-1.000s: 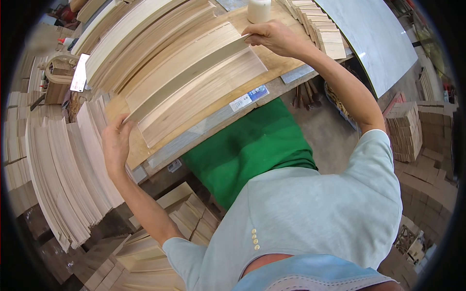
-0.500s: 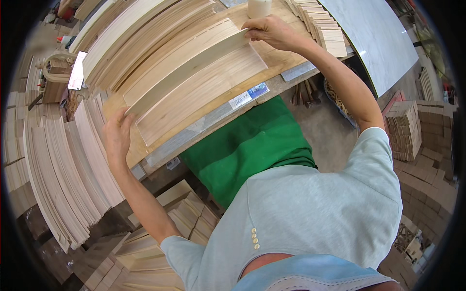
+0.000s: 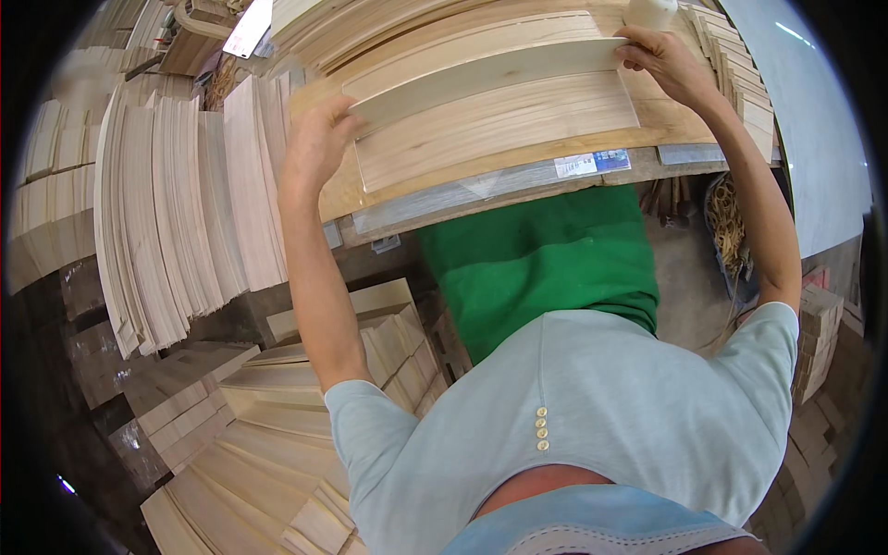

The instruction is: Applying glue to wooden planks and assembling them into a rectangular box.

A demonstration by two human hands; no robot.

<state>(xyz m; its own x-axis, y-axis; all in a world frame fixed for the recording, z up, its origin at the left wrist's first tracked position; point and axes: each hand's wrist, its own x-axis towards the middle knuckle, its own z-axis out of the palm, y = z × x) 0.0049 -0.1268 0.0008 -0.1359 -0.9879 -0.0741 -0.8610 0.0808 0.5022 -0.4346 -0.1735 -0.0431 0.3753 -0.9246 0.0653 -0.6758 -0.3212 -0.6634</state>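
A thin, pale wooden board is held by its two ends, tilted on its long edge. My left hand pinches the left end, and my right hand grips the right end between thumb and fingers. Directly below on the bench lies a flat wooden panel with visible grain, its near edge close to the bench front. Behind the held board, another light wooden panel shows partly; the held board hides where the two panels meet.
Tall stacks of thin boards stand left of the bench. Short wooden slats and a white container are at the back right. A basket of shavings sits below right. More timber lies lower left.
The view has turned, so the bench now appears more level and further right. Both hands still hold the board's ends; it remains tilted over the flat panel.
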